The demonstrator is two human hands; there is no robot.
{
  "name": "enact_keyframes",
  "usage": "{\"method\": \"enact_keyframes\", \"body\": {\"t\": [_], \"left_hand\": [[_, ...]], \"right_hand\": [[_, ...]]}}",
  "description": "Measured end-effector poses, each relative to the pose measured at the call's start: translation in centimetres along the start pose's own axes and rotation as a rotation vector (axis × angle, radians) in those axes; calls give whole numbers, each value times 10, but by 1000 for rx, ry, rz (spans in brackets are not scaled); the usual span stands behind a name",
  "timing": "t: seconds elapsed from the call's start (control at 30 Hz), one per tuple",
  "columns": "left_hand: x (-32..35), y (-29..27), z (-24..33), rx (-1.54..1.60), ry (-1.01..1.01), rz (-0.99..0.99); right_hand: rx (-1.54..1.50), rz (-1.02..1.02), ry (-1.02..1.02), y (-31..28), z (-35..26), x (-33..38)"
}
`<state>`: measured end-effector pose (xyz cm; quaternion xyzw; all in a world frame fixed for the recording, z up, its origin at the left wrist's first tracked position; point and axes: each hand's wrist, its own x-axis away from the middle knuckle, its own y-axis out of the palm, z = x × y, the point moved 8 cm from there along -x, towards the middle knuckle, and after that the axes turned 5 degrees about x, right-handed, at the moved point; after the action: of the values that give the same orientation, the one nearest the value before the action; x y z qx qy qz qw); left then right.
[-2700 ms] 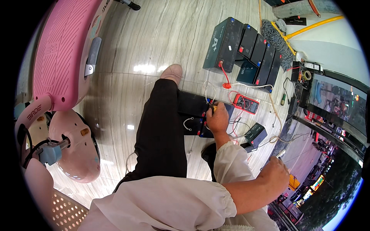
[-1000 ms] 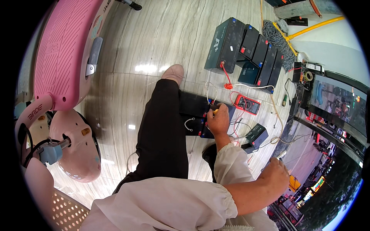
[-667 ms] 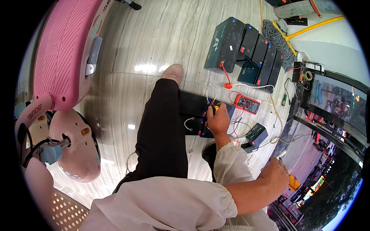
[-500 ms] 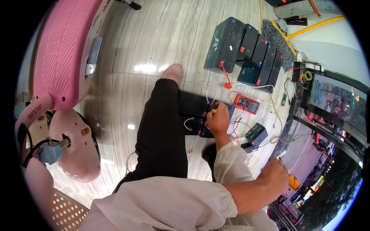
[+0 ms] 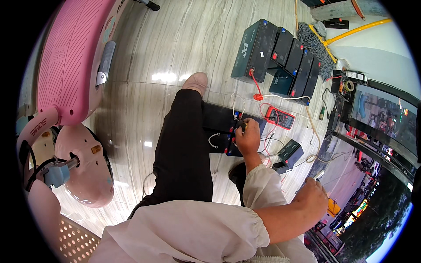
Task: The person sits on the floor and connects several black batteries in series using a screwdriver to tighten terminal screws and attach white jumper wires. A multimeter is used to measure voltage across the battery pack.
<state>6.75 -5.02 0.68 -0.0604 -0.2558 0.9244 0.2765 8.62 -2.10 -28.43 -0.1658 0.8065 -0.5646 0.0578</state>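
The person's left hand was closed around a small yellow-tipped tool, pressing it to the terminals of a black battery pack that lay on the pale tiled floor just beside the black-trousered leg. The right hand was curled into a loose fist near the lower right; whether it held anything could not be told. A red multimeter lay just right of the pack, and a small black charger box sat below it. A row of dark batteries stood toward the floor's far edge. A pink scooter filled the left side.
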Motion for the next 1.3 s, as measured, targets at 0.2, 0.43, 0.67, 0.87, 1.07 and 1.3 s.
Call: {"method": "enact_keyframes", "body": {"t": [0.2,0.43,0.67,0.87,1.07,1.3], "left_hand": [[3,1,0,-33,37,87],[-2,5,2,26,5,-81],[-2,4,1,62,18,-122],[-2,4,0,18,27,-52],[0,4,0,5,25,33],[-4,7,0,76,22,-149]], "right_hand": [[-173,-26,155,9,20,8],[-357,-173,207,30,27,11],[-286,-194,1,19,-16,1],[-348,-245,99,19,-26,-4],[-475,-147,34,12,-33,-12],[-536,-157,204,26,-20,-13]]}}
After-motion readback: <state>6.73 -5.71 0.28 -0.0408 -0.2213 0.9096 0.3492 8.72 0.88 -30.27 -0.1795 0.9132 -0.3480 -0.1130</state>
